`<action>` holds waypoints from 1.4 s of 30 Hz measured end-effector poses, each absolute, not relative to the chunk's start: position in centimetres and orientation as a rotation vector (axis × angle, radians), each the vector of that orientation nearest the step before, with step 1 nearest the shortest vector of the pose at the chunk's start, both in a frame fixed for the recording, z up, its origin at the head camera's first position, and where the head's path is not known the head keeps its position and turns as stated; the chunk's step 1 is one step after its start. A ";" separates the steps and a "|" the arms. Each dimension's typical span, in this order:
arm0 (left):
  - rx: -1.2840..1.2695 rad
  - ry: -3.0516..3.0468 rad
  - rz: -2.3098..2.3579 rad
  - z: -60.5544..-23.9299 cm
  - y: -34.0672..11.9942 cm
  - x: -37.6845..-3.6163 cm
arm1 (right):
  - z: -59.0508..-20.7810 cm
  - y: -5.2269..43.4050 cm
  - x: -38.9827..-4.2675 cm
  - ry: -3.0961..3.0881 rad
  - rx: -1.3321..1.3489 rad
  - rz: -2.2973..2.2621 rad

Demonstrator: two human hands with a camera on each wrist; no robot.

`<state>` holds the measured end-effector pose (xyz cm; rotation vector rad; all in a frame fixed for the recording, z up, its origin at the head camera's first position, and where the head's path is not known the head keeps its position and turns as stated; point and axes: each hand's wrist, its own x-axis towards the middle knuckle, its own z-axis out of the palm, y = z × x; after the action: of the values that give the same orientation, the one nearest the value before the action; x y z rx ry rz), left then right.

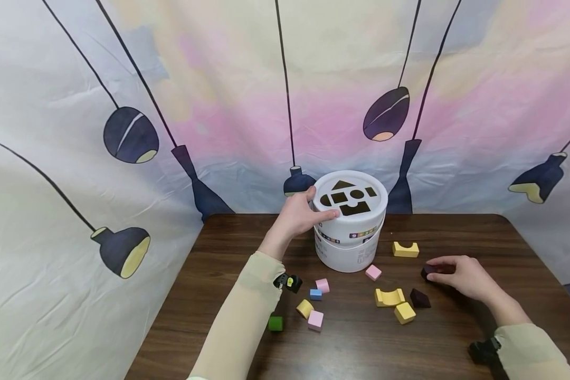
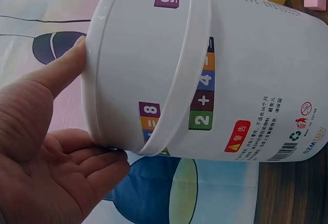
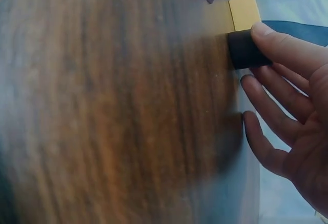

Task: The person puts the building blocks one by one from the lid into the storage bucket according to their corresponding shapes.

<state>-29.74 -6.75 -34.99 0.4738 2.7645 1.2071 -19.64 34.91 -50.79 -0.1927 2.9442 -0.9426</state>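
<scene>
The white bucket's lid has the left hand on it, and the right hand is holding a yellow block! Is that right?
Not quite: the block in the right hand is dark, as the right wrist view shows. The left hand is on the white bucket's lid, as you said.

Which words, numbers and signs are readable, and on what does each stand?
"2+4": strip on white bucket
"8": second strip
"警告": red label
"36": fine print
"MADE IN CHINA": bucket
"OZM TOY", uncertain: bucket
Recycling sign, crossed-out round sign: bucket
Remaining print: too small or blurred
</scene>
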 end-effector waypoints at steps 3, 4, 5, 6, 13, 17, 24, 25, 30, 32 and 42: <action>0.472 2.764 1.218 -35.0 -6.7 -29.8 | -50.9 34.9 -19.6 2.957 -0.174 -0.940; 0.472 2.764 1.220 -34.9 -6.7 -29.8 | -51.0 34.9 -19.6 2.960 -0.169 -0.939; 0.470 2.764 1.220 -35.0 -6.7 -29.8 | -51.0 35.0 -19.6 2.962 -0.165 -0.938; 0.467 2.762 1.223 -34.9 -6.7 -29.8 | -51.1 35.0 -19.6 2.962 -0.160 -0.940; 0.466 2.763 1.220 -34.9 -6.5 -29.8 | -51.3 35.1 -19.3 2.975 -0.145 -0.962; 0.465 2.754 1.230 -35.0 -6.4 -29.9 | -51.4 35.2 -19.2 2.983 -0.143 -0.973; 0.452 2.744 1.237 -35.1 -6.3 -30.1 | -51.5 35.2 -19.3 2.979 -0.136 -0.969; 0.448 2.744 1.235 -35.1 -6.3 -30.0 | -51.6 35.2 -19.3 2.981 -0.135 -0.964; 0.442 2.746 1.235 -35.2 -6.4 -30.0 | -51.4 35.2 -19.6 2.982 -0.153 -0.975; 0.443 2.744 1.240 -35.2 -6.4 -30.0 | -51.3 35.2 -19.7 2.995 -0.161 -0.971; 0.445 2.755 1.235 -35.2 -6.6 -29.8 | -47.4 33.5 -20.9 3.129 -0.171 -1.104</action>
<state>-29.79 -6.62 -35.21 0.4448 2.7552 1.2354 -20.85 33.49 -47.36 -0.1709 3.1291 -1.1036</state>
